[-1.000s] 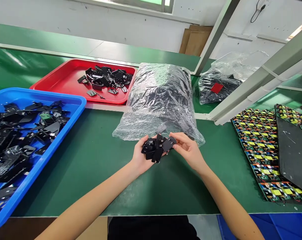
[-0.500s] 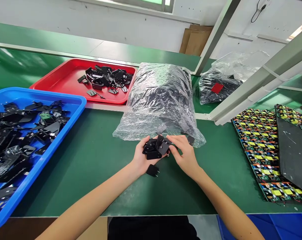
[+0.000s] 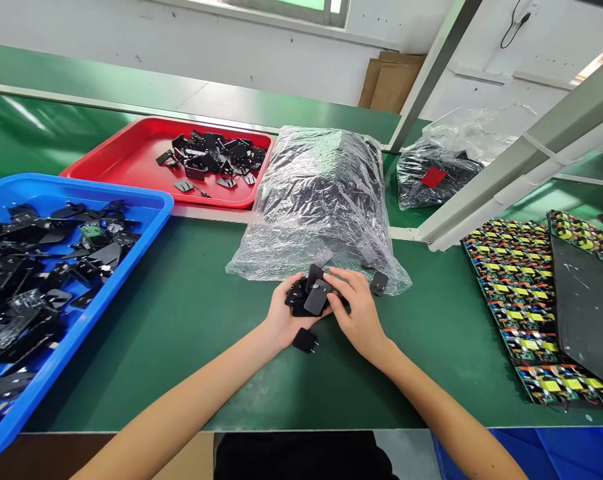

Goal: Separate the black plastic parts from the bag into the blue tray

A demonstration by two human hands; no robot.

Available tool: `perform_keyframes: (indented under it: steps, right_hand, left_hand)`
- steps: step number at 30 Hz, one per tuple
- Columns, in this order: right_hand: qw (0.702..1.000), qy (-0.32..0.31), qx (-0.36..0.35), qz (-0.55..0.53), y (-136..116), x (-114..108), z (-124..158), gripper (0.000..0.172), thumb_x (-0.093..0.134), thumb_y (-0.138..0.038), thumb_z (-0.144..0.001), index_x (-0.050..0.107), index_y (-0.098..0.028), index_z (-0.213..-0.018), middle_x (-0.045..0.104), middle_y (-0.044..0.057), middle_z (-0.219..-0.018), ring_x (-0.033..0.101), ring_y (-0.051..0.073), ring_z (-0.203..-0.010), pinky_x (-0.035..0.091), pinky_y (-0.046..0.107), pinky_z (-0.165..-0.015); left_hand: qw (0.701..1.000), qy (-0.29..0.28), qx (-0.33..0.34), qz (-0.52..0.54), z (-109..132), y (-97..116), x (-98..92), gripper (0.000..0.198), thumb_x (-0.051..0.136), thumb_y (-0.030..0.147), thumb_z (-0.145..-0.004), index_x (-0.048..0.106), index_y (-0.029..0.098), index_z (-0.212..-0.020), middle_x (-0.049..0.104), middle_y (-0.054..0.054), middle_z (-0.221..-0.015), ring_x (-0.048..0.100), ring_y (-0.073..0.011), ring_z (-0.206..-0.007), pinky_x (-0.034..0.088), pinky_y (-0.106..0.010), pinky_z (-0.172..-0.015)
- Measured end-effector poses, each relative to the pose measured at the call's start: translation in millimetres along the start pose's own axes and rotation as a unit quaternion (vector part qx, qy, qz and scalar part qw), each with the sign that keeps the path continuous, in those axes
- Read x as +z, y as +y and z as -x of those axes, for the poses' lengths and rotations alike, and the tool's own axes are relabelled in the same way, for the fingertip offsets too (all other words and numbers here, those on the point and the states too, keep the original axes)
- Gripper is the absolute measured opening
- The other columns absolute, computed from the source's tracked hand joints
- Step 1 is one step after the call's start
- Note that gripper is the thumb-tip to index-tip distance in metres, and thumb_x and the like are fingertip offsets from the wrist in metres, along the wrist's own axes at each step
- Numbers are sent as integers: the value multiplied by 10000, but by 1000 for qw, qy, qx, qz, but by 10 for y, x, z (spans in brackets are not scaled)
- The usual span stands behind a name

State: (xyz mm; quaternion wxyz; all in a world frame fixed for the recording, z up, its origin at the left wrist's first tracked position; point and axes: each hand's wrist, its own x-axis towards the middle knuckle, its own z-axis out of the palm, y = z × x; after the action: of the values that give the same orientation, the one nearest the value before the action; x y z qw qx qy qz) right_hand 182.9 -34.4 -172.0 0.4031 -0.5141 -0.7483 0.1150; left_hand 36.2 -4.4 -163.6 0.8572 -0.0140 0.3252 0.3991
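Observation:
Several small black plastic plug pieces [image 3: 301, 301] lie heaped in my left hand [image 3: 280, 319], which is cupped around them. My right hand [image 3: 358, 313] pinches one flat black plug piece [image 3: 318, 297] between thumb and fingers at the top of that heap. Below the hands, a single black plug piece with two metal prongs [image 3: 305, 340] rests on the green table. Beyond my right fingers, another black piece [image 3: 379, 283] lies at the mouth of a clear plastic bag [image 3: 326, 180] full of dark parts. Fingers hide some of the heap.
On the left is a blue tray [image 3: 156, 200] of black parts. Behind it stands a red tray [image 3: 116, 157] with similar pieces. Circuit boards [image 3: 521, 300] lie at the right, beside a slanting metal post [image 3: 511, 160]. A smaller bag [image 3: 441, 177] sits behind the post.
My right hand has shifted slightly left over the heap, and the pinched piece now shows its flat side. The black piece near the bag is less covered by fingers.

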Motion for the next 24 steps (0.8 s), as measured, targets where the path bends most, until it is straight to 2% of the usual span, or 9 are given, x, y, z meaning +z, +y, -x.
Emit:
perform_keyframes:
  steps: [4,7,9,12,14,16,19,21,24]
  right_hand:
    - [999,32,-18,5,2,-40,4,323,458,-183,-883,514,-231,-1198,545,93,-1201,482,227,-1107,411,440,-930]
    - [991,57,-119,19,-54,-109,22,319,483,-161,-862,507,-199,-1177,563,116,-1159,517,229,-1051,437,414,-856]
    - [972,18,-232,31,-129,-133,60,258,510,-173,-850,536,-159,-1107,614,107,-1007,561,202,-896,453,357,-738]
    - [932,-112,-339,65,-262,-86,161,192,506,-273,-872,580,-120,-961,581,41,-720,510,151,-633,383,295,-525]
    - [913,-185,-350,102,-330,-17,231,243,466,-320,-896,588,-112,-923,548,34,-697,485,146,-609,341,289,-476]
    - [900,-216,-353,136,-364,44,276,213,445,-259,-907,588,-106,-943,561,54,-770,498,145,-651,348,283,-484]
    - [901,-198,-349,167,-358,71,274,192,434,-117,-886,584,-106,-1005,594,82,-903,511,145,-704,386,276,-531]
    - [909,-175,-339,171,-335,56,244,218,425,-87,-879,579,-106,-1032,604,95,-960,512,150,-719,407,279,-559]
    - [916,-150,-332,166,-302,35,211,219,411,-68,-879,573,-95,-1025,610,95,-904,499,147,-683,410,283,-564]
  left_hand:
    - [1000,-16,1,-10,-6,9,-27,280,460,307,-839,656,107,-840,692,-101,-791,655,-221,-759,531,-383,-732]
    - [1000,-22,-8,-11,-2,22,-47,311,448,326,-836,658,97,-833,689,-107,-776,655,-225,-731,533,-368,-708]
    - [999,-30,-20,-4,4,29,-46,344,443,347,-832,659,79,-848,688,-121,-794,652,-224,-727,534,-365,-710]
    - [999,-32,-11,9,20,37,-10,373,430,333,-834,652,43,-911,687,-152,-870,646,-232,-783,533,-382,-753]
    - [1000,-17,2,16,32,46,23,355,429,308,-834,649,44,-922,688,-155,-884,644,-231,-803,536,-386,-759]
    - [1000,-6,5,19,40,58,47,344,431,305,-834,650,53,-918,688,-155,-877,643,-230,-806,541,-380,-747]
    - [1000,-1,4,20,38,73,40,350,435,317,-833,651,52,-909,687,-154,-869,643,-229,-797,545,-372,-732]
    - [1000,-4,-6,18,27,73,15,364,444,332,-830,652,46,-916,688,-153,-877,644,-228,-788,545,-370,-735]
    - [1000,-19,-16,13,9,60,-20,376,457,343,-824,655,41,-927,689,-146,-891,643,-224,-776,541,-368,-755]
